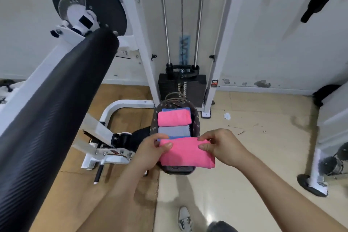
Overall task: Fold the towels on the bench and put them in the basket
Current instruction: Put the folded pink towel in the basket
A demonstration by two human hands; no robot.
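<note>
A folded pink towel (185, 154) hangs over the near end of the dark patterned basket (195, 118) on the floor. My left hand (150, 151) pinches its left edge and my right hand (219, 146) pinches its upper right corner. Inside the basket lie another folded pink towel (174, 117), a grey towel (174, 131) and blue towels (169, 109) underneath. The held towel hides the near part of the basket.
A black padded roller (56, 109) of a gym machine fills the left side. A white cable machine frame with a weight stack (181, 84) stands behind the basket. A white machine base (105, 149) lies left of the basket. My shoe (184, 218) is on the tiled floor.
</note>
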